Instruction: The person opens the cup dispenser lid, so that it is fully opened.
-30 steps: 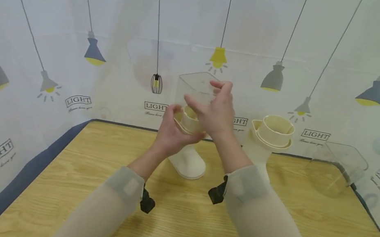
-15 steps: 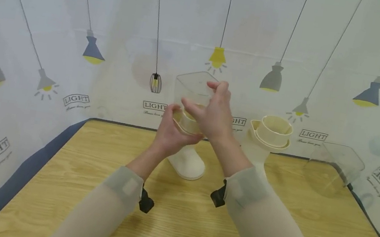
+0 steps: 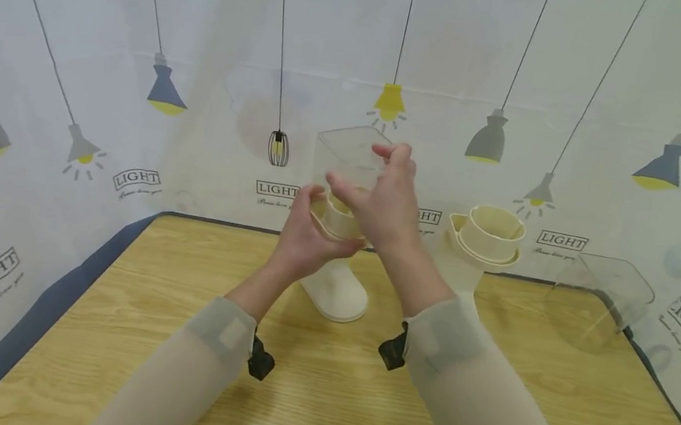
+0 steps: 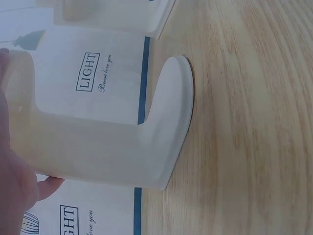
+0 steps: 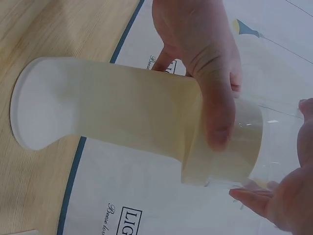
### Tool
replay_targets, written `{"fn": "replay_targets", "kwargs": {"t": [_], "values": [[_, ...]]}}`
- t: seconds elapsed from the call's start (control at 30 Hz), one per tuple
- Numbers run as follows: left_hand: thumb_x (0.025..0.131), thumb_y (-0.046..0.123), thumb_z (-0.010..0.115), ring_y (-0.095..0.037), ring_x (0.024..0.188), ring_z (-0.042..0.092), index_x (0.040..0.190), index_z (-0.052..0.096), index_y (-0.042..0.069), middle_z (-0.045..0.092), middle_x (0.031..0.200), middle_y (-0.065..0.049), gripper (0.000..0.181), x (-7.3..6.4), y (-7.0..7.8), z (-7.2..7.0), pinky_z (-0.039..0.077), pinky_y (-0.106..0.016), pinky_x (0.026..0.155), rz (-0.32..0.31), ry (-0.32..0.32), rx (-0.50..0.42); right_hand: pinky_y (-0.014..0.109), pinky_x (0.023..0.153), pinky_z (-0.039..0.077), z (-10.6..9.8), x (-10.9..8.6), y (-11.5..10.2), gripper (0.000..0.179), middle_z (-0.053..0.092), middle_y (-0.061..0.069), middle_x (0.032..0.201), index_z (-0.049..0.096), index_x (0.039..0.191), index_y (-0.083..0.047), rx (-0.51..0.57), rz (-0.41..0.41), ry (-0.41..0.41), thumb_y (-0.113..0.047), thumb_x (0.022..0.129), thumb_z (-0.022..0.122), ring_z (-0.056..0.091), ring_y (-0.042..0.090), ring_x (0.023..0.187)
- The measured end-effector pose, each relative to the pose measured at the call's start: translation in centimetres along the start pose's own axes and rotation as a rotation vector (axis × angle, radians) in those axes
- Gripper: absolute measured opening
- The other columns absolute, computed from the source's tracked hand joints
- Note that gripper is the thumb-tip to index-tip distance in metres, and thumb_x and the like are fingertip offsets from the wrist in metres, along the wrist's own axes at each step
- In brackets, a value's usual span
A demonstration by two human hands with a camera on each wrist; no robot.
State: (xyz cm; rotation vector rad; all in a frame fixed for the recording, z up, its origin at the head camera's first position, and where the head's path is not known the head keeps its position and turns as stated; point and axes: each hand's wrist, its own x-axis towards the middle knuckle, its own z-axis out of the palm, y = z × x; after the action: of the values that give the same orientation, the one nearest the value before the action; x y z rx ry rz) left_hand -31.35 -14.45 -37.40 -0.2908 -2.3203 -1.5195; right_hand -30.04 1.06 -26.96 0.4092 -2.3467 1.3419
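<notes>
A cream dispenser stand (image 3: 337,297) with a rounded white foot stands upright on the table in the head view. My left hand (image 3: 310,237) grips its cup-shaped top, the thumb laid across the front in the right wrist view. Over that top sits a clear plastic container (image 3: 347,158), its lower end at the cream ring. My right hand (image 3: 389,209) holds the container from the right, with thumb and fingers spread around its wall; in the right wrist view the thumb (image 5: 254,199) is low on it. The left wrist view shows the stand's column (image 4: 93,147) and foot.
A second cream stand (image 3: 492,236) with a round cup top stands to the right, partly behind my right forearm. Farther right, another clear container (image 3: 600,306) rests near the table's back right corner. A patterned cloth wall (image 3: 229,113) rises behind the wooden table (image 3: 310,401).
</notes>
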Motion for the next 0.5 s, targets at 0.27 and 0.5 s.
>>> {"fn": "replay_targets", "kwargs": {"t": [0.27,0.5], "values": [[0.071,0.04,0.104,-0.031,0.131,0.059,0.163,0.03,0.014,0.048,0.156,-0.015,0.121,-0.07,-0.16,0.1,0.058,-0.049,0.107,0.007,-0.01,0.009,0.053,0.106,0.055,-0.32,0.11,0.35,0.088,0.051,0.021,0.156,0.039,0.148,-0.008,-0.005,-0.021,0.017,-0.049,0.09,0.089,0.061,0.037,0.129],[0.071,0.039,0.104,-0.032,0.132,0.059,0.164,0.03,0.015,0.049,0.157,-0.016,0.121,0.03,-0.09,-0.03,0.057,-0.05,0.109,0.017,0.0,0.003,0.055,0.105,0.056,-0.35,0.11,-0.07,0.088,0.047,0.02,0.16,0.038,0.15,-0.01,-0.01,-0.016,-0.014,-0.05,0.09,0.088,0.063,0.038,0.124]]}}
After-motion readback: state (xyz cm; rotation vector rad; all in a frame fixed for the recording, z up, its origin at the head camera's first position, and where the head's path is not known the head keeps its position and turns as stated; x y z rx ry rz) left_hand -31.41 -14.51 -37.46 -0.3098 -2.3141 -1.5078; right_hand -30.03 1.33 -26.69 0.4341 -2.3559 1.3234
